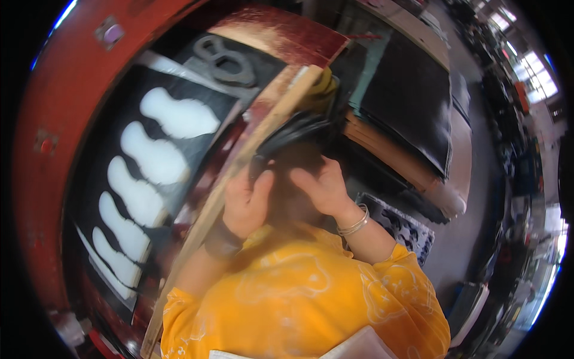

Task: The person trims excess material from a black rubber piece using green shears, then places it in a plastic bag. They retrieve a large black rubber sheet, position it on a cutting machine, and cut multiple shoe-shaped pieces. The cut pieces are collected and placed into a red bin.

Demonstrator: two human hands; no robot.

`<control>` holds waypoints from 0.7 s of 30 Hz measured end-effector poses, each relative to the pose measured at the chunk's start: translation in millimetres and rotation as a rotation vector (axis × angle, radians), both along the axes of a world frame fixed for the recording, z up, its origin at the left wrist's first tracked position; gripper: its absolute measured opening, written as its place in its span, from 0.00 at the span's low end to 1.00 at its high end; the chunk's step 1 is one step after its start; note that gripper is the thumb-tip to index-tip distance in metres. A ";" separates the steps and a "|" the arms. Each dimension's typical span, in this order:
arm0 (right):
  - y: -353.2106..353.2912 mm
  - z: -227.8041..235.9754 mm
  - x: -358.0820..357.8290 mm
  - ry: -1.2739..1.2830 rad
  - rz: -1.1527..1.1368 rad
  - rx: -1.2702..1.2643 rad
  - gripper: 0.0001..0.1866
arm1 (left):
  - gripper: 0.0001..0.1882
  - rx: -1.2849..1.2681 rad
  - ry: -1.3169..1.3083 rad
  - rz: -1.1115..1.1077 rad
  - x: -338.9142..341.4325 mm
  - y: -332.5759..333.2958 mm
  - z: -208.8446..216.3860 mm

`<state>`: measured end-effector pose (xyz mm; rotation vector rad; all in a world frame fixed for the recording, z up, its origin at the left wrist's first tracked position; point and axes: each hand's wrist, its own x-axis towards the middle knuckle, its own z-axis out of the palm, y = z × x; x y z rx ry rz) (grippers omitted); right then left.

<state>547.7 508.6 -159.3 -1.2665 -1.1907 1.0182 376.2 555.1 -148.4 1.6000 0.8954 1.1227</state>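
In front of my body, my left hand (pixel 246 200) and my right hand (pixel 323 186) hold a bundle of thin black pieces (pixel 296 133) between them. The thumbs lie on the near side, while the other fingers are mostly hidden. Motion blurs the bundle, so its exact outline cannot be made out. Left of my hands, a row of several white sole-shaped pieces (pixel 179 115) lies on a black sheet (pixel 89 173). Beyond them rests a grey metal cutting die (pixel 230 66) with rounded loops.
A wooden edge strip (pixel 206 239) runs along the worn red table (pixel 281 33). The red machine body (pixel 78 78) rises at far left. Stacked black sheets (pixel 406 96) stand at right, above a tray of dark cut pieces (pixel 397 227).
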 end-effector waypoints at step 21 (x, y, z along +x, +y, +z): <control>130.0 -106.3 106.1 0.204 -0.379 0.030 0.33 | 0.14 -0.377 -0.331 0.342 -80.9 -50.5 1.8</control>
